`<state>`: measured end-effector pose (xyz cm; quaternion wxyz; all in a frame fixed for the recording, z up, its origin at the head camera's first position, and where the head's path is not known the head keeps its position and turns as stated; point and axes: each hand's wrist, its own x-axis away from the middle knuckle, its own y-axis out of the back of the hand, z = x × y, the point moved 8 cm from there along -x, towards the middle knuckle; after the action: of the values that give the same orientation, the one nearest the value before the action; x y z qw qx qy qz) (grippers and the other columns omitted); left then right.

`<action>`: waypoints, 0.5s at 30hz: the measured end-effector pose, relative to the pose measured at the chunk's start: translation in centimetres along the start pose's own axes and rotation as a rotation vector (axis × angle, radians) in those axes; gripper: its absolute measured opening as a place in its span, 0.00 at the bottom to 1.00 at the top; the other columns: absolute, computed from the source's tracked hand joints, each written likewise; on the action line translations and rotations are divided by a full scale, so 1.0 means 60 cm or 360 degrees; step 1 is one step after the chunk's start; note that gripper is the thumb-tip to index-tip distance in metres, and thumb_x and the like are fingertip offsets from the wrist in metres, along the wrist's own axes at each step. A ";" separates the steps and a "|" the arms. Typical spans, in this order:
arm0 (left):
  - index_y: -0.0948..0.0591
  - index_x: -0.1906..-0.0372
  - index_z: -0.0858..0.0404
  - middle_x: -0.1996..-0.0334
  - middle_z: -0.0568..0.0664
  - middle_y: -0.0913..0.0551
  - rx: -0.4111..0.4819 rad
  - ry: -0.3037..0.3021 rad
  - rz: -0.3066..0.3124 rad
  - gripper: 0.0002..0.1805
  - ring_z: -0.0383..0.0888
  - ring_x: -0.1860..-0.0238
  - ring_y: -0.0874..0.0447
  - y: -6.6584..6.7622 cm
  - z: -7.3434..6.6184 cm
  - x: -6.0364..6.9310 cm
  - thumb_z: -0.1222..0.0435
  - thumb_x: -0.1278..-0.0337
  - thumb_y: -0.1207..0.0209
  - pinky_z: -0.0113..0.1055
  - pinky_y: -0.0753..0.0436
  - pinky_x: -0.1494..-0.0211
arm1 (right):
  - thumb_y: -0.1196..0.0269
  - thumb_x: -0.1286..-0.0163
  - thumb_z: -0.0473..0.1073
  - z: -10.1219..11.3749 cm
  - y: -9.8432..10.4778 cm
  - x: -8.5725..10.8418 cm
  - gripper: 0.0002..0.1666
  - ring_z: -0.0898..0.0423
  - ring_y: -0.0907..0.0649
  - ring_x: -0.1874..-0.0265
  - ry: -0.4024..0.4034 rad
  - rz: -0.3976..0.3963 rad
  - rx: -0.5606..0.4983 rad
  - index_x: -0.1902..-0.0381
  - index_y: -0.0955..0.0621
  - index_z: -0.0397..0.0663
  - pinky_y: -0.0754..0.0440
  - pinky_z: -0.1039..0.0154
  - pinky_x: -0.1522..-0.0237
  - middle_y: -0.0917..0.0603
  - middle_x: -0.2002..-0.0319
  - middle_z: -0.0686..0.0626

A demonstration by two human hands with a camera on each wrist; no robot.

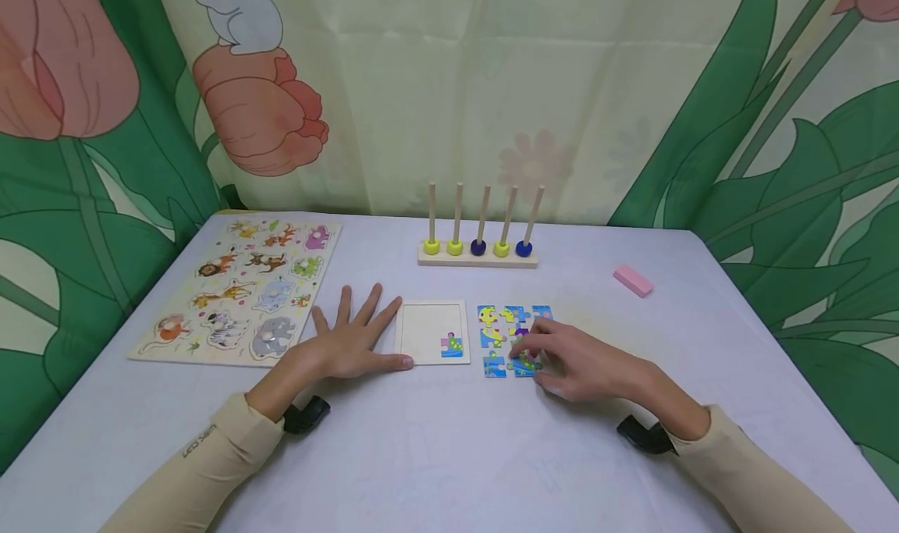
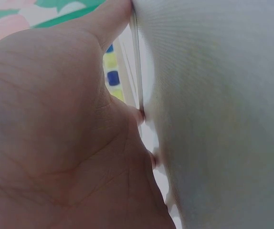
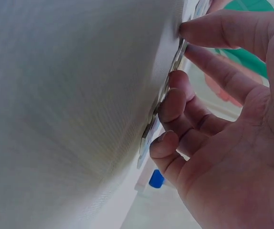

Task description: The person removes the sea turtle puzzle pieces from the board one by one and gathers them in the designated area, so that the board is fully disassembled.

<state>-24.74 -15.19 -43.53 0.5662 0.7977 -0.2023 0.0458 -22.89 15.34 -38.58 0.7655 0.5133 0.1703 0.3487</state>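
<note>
A white square puzzle tray point(image 1: 428, 322) lies flat in the middle of the table, with one jigsaw piece point(image 1: 452, 346) in its lower right corner. My left hand point(image 1: 344, 350) rests on the table with fingers spread, its thumb and index finger touching the tray's left side. To the tray's right, several colourful jigsaw pieces point(image 1: 495, 367) lie in rows. Over their right part, my right hand point(image 1: 579, 357) pinches a jigsaw piece point(image 1: 524, 367) in the near row between thumb and index finger. In the right wrist view its other fingers point(image 3: 173, 102) are curled, and pieces show edge-on.
An animal picture board point(image 1: 242, 295) lies at the left. At the back stands a wooden peg rack point(image 1: 477, 260) with yellow and dark blue beads. A pink block point(image 1: 633, 281) sits at the right on the white tablecloth point(image 1: 456, 455). A printed curtain hangs behind.
</note>
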 end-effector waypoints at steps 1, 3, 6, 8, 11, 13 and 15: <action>0.55 0.12 0.42 0.11 0.51 0.71 -0.0002 0.0001 0.0001 0.63 0.69 0.16 0.89 0.000 0.000 0.000 0.21 0.46 0.44 0.87 0.77 0.31 | 0.31 0.32 0.39 -0.001 -0.001 0.000 0.23 0.60 0.24 0.55 -0.0003 0.0005 -0.0001 0.42 0.15 0.67 0.23 0.67 0.56 0.22 0.55 0.58; 0.55 0.12 0.42 0.11 0.51 0.71 -0.0007 0.0002 0.0001 0.63 0.69 0.16 0.89 0.000 0.000 0.000 0.21 0.46 0.44 0.87 0.77 0.31 | 0.31 0.31 0.39 -0.002 -0.001 0.001 0.23 0.60 0.24 0.55 -0.0008 0.0008 -0.0002 0.42 0.15 0.68 0.23 0.67 0.56 0.21 0.55 0.58; 0.55 0.12 0.42 0.11 0.51 0.72 -0.0011 0.0003 0.0004 0.63 0.69 0.16 0.89 0.000 0.000 0.000 0.21 0.46 0.44 0.87 0.77 0.30 | 0.31 0.31 0.40 -0.003 -0.002 0.001 0.23 0.60 0.24 0.54 -0.0010 0.0012 -0.0003 0.41 0.15 0.68 0.23 0.67 0.55 0.21 0.54 0.58; 0.55 0.12 0.42 0.11 0.50 0.72 -0.0015 0.0002 0.0002 0.63 0.69 0.16 0.89 0.000 0.000 0.000 0.21 0.46 0.44 0.87 0.77 0.30 | 0.31 0.31 0.40 -0.004 -0.003 0.001 0.23 0.60 0.24 0.54 -0.0007 0.0013 -0.0005 0.41 0.16 0.69 0.23 0.67 0.55 0.21 0.54 0.58; 0.55 0.12 0.42 0.11 0.51 0.72 -0.0012 -0.0001 -0.0002 0.63 0.69 0.16 0.89 -0.001 0.001 -0.001 0.21 0.45 0.44 0.87 0.77 0.31 | 0.31 0.31 0.39 -0.006 -0.003 0.002 0.23 0.61 0.24 0.54 -0.0005 0.0016 -0.0013 0.41 0.16 0.69 0.23 0.67 0.55 0.21 0.54 0.58; 0.55 0.12 0.42 0.11 0.51 0.72 -0.0010 -0.0001 -0.0004 0.62 0.69 0.16 0.89 -0.001 0.001 -0.002 0.21 0.45 0.44 0.87 0.78 0.31 | 0.31 0.31 0.39 -0.007 -0.003 0.002 0.23 0.61 0.24 0.54 -0.0009 0.0020 -0.0020 0.41 0.16 0.69 0.23 0.67 0.55 0.21 0.53 0.59; 0.55 0.12 0.42 0.11 0.50 0.72 -0.0009 0.0001 -0.0003 0.63 0.69 0.16 0.89 -0.001 0.002 -0.003 0.21 0.46 0.44 0.86 0.78 0.30 | 0.31 0.31 0.39 -0.008 -0.004 0.002 0.23 0.61 0.24 0.54 -0.0015 0.0027 -0.0028 0.41 0.15 0.69 0.23 0.66 0.55 0.21 0.53 0.59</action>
<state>-24.89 -15.22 -43.70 0.5685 0.7963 -0.2016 0.0450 -22.99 15.70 -38.96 0.7678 0.5096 0.1593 0.3541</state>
